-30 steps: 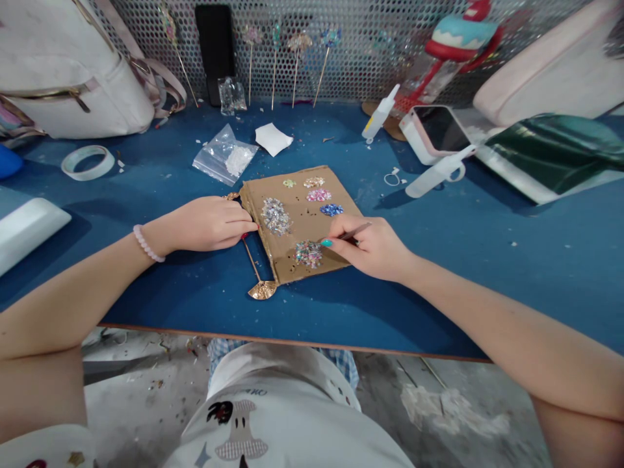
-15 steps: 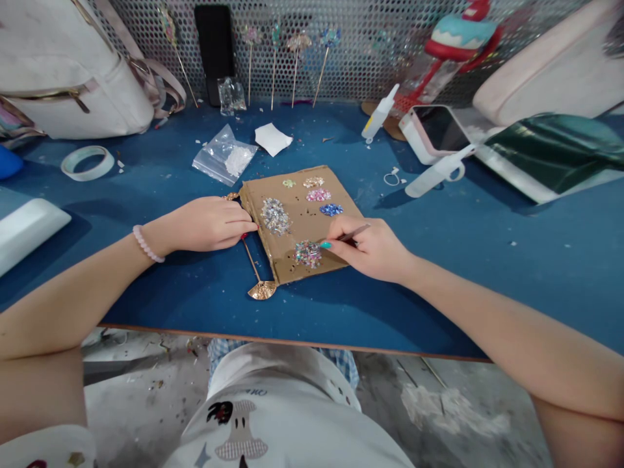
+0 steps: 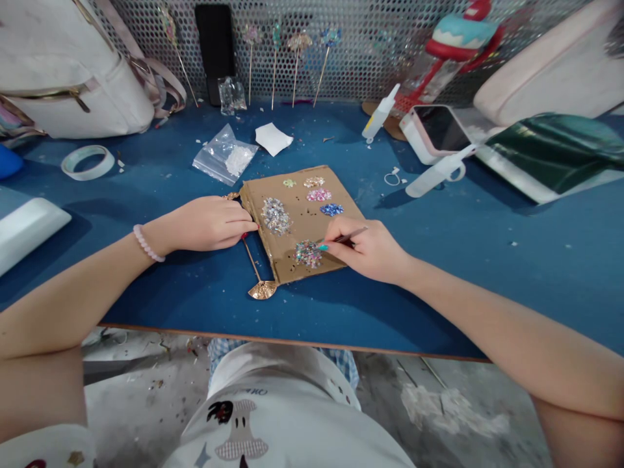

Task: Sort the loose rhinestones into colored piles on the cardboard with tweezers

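A brown cardboard sheet (image 3: 302, 198) lies on the blue table and carries several small heaps of coloured beads. My right hand (image 3: 373, 250) pinches a thin pointed tool (image 3: 353, 234), its tip at the mixed-colour bead heap (image 3: 308, 253) near the sheet's front edge. My left hand (image 3: 207, 224) rests at the sheet's left edge, fingers closed over a gold hair stick (image 3: 253, 263) whose fan-shaped end (image 3: 262, 290) lies toward me. A silver bead heap (image 3: 275, 216) sits just right of my left fingertips.
A clear bag of white beads (image 3: 225, 158), a white paper scrap (image 3: 273, 138) and a tape roll (image 3: 88, 162) lie behind. Glue bottles (image 3: 380, 119) (image 3: 439, 171), a phone (image 3: 433, 132) and a green foil pack (image 3: 550, 153) are right. Bags and decorated sticks (image 3: 297, 65) line the mesh wall.
My right hand has shifted slightly left, bringing the tool tip closer over the mixed-colour bead heap. My left hand has stayed still.
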Tool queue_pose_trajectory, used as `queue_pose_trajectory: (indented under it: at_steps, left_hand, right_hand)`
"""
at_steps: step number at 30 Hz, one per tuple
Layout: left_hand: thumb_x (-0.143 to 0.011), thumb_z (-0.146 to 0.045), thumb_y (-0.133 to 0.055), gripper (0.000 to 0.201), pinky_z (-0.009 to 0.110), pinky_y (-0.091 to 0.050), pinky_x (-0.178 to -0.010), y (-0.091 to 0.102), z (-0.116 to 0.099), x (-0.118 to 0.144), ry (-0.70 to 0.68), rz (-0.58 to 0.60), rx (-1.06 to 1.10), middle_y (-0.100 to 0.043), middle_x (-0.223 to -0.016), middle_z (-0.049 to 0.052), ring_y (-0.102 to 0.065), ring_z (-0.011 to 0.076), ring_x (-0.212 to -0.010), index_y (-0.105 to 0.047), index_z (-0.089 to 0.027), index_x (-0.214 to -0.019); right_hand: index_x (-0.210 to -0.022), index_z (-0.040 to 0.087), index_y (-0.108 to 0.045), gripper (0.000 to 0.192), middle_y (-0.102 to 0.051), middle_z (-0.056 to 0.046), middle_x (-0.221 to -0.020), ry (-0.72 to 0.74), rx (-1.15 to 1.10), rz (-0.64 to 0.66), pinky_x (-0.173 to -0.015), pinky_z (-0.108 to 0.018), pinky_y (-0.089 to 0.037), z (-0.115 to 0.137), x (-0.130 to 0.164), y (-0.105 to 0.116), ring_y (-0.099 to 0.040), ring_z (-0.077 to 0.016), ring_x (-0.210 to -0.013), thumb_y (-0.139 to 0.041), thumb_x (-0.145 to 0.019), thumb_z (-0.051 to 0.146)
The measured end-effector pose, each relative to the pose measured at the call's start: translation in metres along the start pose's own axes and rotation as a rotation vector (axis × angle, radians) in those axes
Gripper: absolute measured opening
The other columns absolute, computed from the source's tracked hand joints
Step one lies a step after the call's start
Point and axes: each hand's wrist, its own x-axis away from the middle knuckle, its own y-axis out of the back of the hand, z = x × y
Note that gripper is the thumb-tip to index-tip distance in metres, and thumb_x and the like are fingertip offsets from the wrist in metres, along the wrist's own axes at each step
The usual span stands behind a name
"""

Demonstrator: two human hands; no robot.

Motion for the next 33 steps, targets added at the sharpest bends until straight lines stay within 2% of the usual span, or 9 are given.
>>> queue_pose_trajectory:
  at_steps: [5, 13, 33]
  left_hand:
    - [-0.099, -0.026, -0.043, 0.032, 0.03, -0.053, -0.083, -0.0009, 0.0009, 0.0007, 0.001, -0.001, 0.005, -0.074, -0.107, 0.01, -0.067, 0.0185, -0.099, -0.069, -0.019, -0.116]
    - [-0.1, -0.026, -0.041, 0.033, 0.029, -0.052, -0.081, -0.0003, 0.0003, 0.0008, -0.005, 0.003, -0.018, -0.074, -0.106, 0.011, -0.067, 0.0186, -0.099, -0.069, -0.019, -0.116]
    - [-0.099, -0.027, -0.04, 0.034, 0.03, -0.051, -0.082, -0.0003, 0.0007, 0.0, 0.01, 0.021, -0.005, -0.073, -0.106, 0.01, -0.066, 0.0184, -0.099, -0.069, -0.019, -0.116]
  right_hand:
    - [-0.067, 0.021, -0.051, 0.024, -0.056, 0.002, -0.061, 0.005, -0.001, -0.001, -0.052, -0.025, -0.033, 0.001, -0.0003, -0.0005, -0.047, -0.0105, -0.053, -0.054, -0.089, 0.031]
    - [-0.066, 0.022, -0.05, 0.033, -0.056, 0.001, -0.06, -0.024, 0.002, 0.012, -0.052, -0.026, -0.032, 0.0009, -0.0002, -0.0001, -0.046, -0.0109, -0.053, -0.053, -0.092, 0.042]
    - [-0.066, 0.022, -0.051, 0.029, -0.058, 0.001, -0.061, -0.036, -0.004, 0.013, -0.051, -0.026, -0.032, 0.0006, 0.0, -0.0011, -0.045, -0.0105, -0.051, -0.054, -0.09, 0.037]
